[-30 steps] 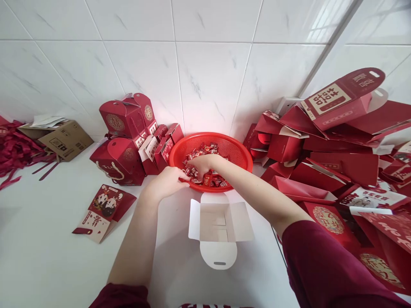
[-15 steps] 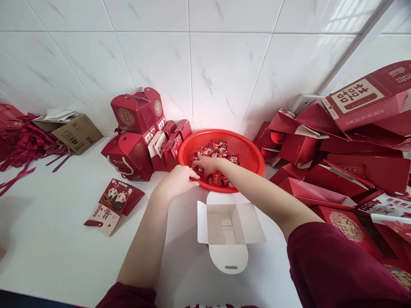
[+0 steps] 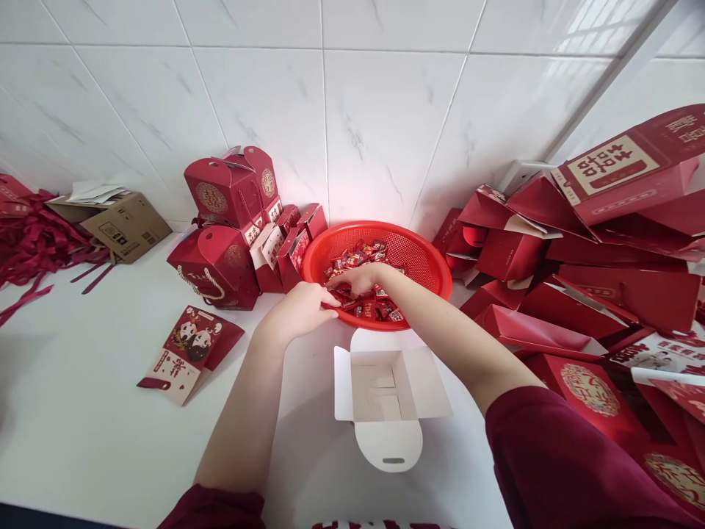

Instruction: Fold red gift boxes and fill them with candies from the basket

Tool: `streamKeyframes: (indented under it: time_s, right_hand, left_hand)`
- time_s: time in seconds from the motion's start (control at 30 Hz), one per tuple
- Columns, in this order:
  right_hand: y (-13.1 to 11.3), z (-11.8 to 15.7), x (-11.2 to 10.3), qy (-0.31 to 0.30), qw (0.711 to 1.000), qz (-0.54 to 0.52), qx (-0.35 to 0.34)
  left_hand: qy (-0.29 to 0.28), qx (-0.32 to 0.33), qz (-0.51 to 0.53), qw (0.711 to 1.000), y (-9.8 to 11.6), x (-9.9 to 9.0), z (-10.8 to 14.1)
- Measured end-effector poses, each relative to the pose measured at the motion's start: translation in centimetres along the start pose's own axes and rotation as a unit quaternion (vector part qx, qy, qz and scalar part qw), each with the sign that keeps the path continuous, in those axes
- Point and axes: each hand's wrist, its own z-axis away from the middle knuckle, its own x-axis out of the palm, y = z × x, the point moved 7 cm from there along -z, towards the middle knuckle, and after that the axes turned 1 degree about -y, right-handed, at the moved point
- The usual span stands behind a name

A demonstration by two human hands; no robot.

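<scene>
A round red plastic basket (image 3: 427, 253) with perforated sides stands against the tiled wall, holding a heap of red-wrapped candies (image 3: 369, 308). My left hand (image 3: 300, 312) is at its near-left edge, thumb and fingers closed on the rim. Inside the basket, my right hand (image 3: 355, 279) reaches down among the candies, fingers stretched out and apart; some fingertips are hidden by the candies. Between my forearms, in front of the basket, an unfolded paper box (image 3: 380, 382) stands with its top flaps spread; its white inside shows and it holds nothing.
Closed red gift boxes (image 3: 220, 250) are stacked left of the basket. A flat red-and-cream box (image 3: 190, 353) lies nearer on the white table (image 3: 82, 411). A cardboard carton (image 3: 129, 228) and dark red ribbons (image 3: 38, 235) sit far left. Many red boxes (image 3: 622, 294) pile up at right.
My right hand has shifted slightly within the candies, its fingers now more stretched out toward the left. My left hand stays at the rim. The view has moved slightly.
</scene>
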Motion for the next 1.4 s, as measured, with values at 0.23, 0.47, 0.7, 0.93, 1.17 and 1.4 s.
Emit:
streamKeyframes:
  time_s: [0.23,0.47,0.7,0.93,1.17,1.4]
  right_hand:
    - [0.3,0.6,-0.6,0.029,0.999,0.005,0.032]
    - [0.5,2.2,-2.2,0.103,0.991,-0.003,0.083]
    - [-1.2,6.5,-2.8,0.163,0.98,-0.083,0.075]
    - [-2.0,12.3,-0.3,0.315,0.935,-0.133,0.094]
    - [-2.6,16.6,0.9,0.514,0.805,-0.297,0.014]
    - [-3.3,17.2,1.9,0.554,0.716,-0.423,-0.045]
  left_hand:
    - [-0.006,-0.006,0.002,1.0,0.0,0.0,0.1]
    - [-0.001,-0.025,-0.009,1.0,0.2,-0.5,0.2]
    - [-0.003,-0.001,0.001,1.0,0.5,-0.5,0.1]
    - [-0.002,0.02,0.023,1.0,1.0,-0.6,0.0]
    - [0.147,0.004,0.126,0.981,2.2,-1.8,-0.9]
    - [0.094,0.056,0.367,0.924,3.1,0.5,-2.3]
